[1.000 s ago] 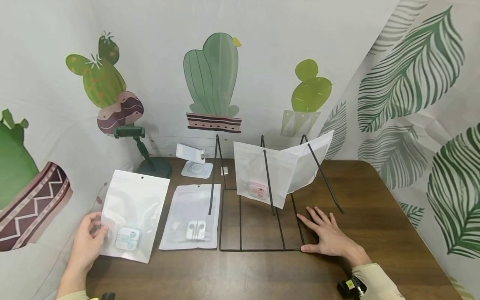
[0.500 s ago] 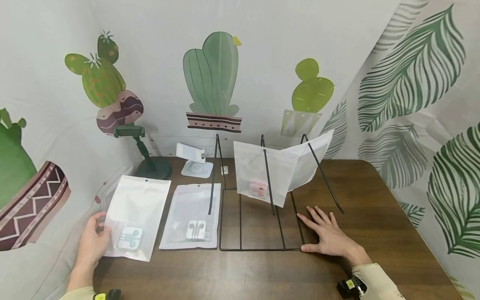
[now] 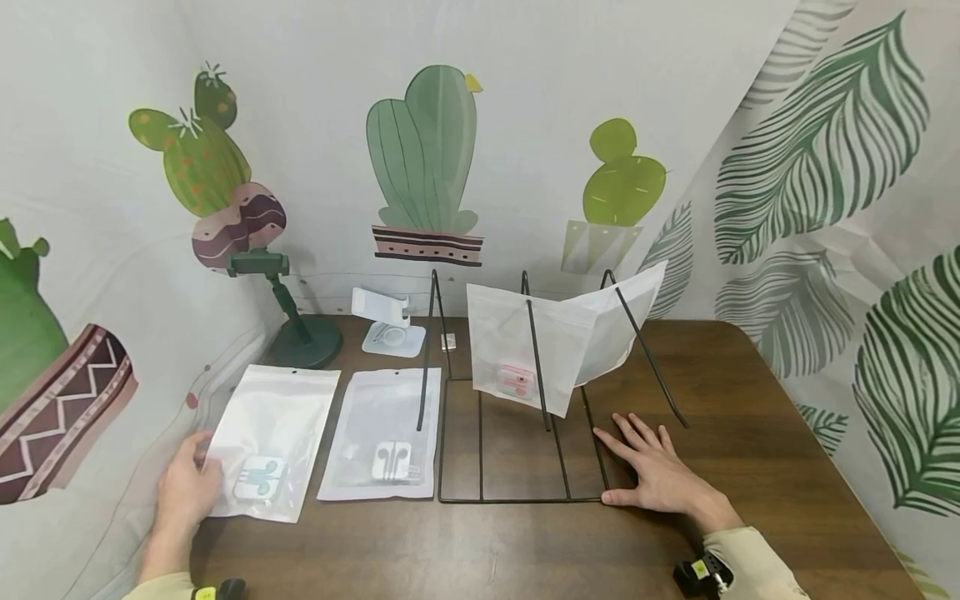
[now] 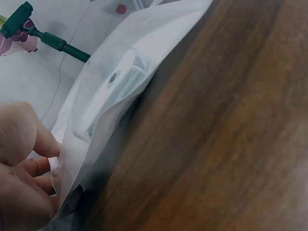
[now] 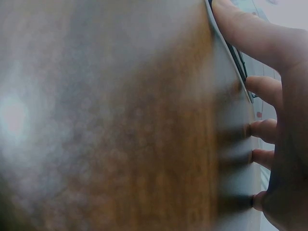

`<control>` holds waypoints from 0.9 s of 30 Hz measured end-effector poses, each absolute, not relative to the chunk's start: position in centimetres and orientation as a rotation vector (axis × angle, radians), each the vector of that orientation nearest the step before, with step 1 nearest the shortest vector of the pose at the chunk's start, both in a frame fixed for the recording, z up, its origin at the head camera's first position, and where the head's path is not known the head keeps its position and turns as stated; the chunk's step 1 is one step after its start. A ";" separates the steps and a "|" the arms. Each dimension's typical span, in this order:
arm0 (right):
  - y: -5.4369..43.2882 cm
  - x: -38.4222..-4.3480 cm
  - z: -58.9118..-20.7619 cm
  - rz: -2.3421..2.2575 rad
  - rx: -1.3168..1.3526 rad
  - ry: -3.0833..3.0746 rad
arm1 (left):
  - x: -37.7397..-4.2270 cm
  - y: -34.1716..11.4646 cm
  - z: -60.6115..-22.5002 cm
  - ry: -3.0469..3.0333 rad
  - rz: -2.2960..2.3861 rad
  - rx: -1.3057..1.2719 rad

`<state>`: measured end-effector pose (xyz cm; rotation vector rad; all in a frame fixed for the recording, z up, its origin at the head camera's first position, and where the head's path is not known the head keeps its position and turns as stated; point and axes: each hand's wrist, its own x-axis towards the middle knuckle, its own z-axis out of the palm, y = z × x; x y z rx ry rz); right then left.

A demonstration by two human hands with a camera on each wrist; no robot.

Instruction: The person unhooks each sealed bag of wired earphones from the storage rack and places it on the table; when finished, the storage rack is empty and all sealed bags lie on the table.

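From where I sit at the cameras, the left hand (image 3: 187, 487) comes first. It pinches the lower left edge of a glossy white pouch (image 3: 281, 417), thumb on the near face and fingers tucked behind, as the left wrist view shows. The pouch lies at the left of the table (image 3: 360, 554), its holed top pointing away from me; whether the held edge is lifted clear, I cannot tell.

I judge it very light, soft and slick. The flat earphone case (image 3: 259, 477) low inside should be its only stiff part and most of its weight, so the film would fold around it. An edge pinch beside the case looks secure enough; for finer control I would favour the top corners, either side of the hole, and avoid squeezing the case.

Just right of it, a second pouch (image 3: 381, 429) with white earphones (image 3: 392, 461) lies flat, likely just as slippery and best picked up by a rim.

Next stands the black wire rack (image 3: 517, 501), rigid-looking but thin; a pouch with a pink case (image 3: 517, 382) hangs on its middle prong. At far right, my right hand (image 3: 660, 479) is spread on the table, fingers apart and grasping nothing, index finger and thumb touching the rack's base: a sensible place to steady it.
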<state>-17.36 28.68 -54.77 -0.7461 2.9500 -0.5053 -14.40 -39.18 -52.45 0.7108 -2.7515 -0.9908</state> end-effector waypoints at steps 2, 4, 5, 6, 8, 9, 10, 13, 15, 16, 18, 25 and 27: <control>28.7 -17.3 -54.8 -0.507 -0.746 2.948 | -14.5 -39.0 -52.4 -2.765 -0.983 0.738; 28.7 -17.3 -54.8 -0.507 -0.747 2.948 | -14.5 -38.9 -52.4 -2.776 -0.978 0.761; 28.7 -17.4 -54.8 -0.505 -0.747 2.948 | -14.6 -38.8 -52.4 -2.783 -0.978 0.774; 28.7 -17.3 -54.8 -0.506 -0.747 2.947 | -14.6 -38.8 -52.4 -2.785 -0.980 0.784; 28.7 -17.3 -54.8 -0.502 -0.744 2.947 | -14.6 -38.7 -52.3 -2.789 -0.982 0.799; 28.6 -17.3 -54.8 -0.500 -0.742 2.948 | -14.6 -38.7 -52.3 -2.792 -0.983 0.803; 28.6 -17.3 -54.8 -0.497 -0.740 2.948 | -14.6 -38.7 -52.3 -2.794 -0.985 0.806; 28.6 -17.3 -54.8 -0.497 -0.736 2.948 | -14.7 -38.6 -52.2 -2.810 -0.977 0.811; 28.6 -17.3 -54.8 -0.502 -0.738 2.945 | -14.7 -38.7 -52.2 -2.827 -0.966 0.805; 28.6 -17.3 -54.8 -0.502 -0.739 2.944 | -14.7 -38.8 -52.2 -2.835 -0.958 0.803; 28.6 -17.4 -54.8 -0.498 -0.742 2.946 | -14.7 -38.8 -52.2 -2.853 -0.935 0.800; 28.7 -17.4 -54.9 -0.489 -0.744 2.950 | -14.8 -38.9 -52.1 -2.895 -0.859 0.804; 28.7 -17.4 -54.9 -0.488 -0.742 2.949 | -14.8 -38.9 -52.2 -2.903 -0.853 0.813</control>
